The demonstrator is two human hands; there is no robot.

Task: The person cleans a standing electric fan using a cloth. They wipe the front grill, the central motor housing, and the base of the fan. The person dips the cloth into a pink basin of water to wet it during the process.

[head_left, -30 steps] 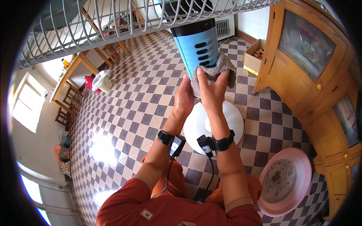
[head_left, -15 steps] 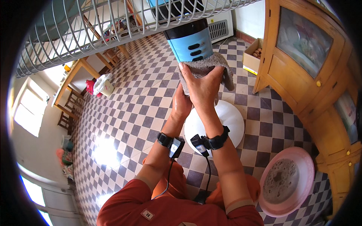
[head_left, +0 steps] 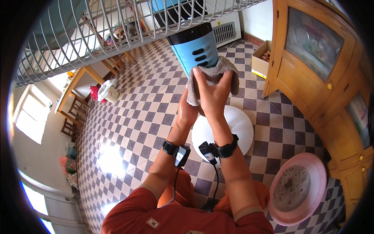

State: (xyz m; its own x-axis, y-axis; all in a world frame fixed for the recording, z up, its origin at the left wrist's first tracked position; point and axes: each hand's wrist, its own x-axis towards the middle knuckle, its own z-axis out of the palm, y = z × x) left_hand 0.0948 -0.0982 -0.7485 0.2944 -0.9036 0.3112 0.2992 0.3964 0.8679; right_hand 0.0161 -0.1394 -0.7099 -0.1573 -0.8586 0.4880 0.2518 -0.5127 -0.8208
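Observation:
A standing fan's blue and black control housing with black buttons hangs below the grey wire fan guard, above a round white base. My right hand grips a grey-brown cloth against the housing's lower part, thumb and fingers bent round it. My left hand is closed at the lower left side of the housing, beside the cloth; what its fingers hold is mostly hidden behind the cloth and my right hand.
A pink basin of foamy grey water sits at lower right, beside wooden cabinets. A box of eggs stands by the cabinet. A wooden table, chairs and a bucket stand at left, on the checkered floor.
The housing appears shifted left from a second ago. My right hand and cloth moved left and up by half a second ago, then slightly right. My left hand has moved lower and left.

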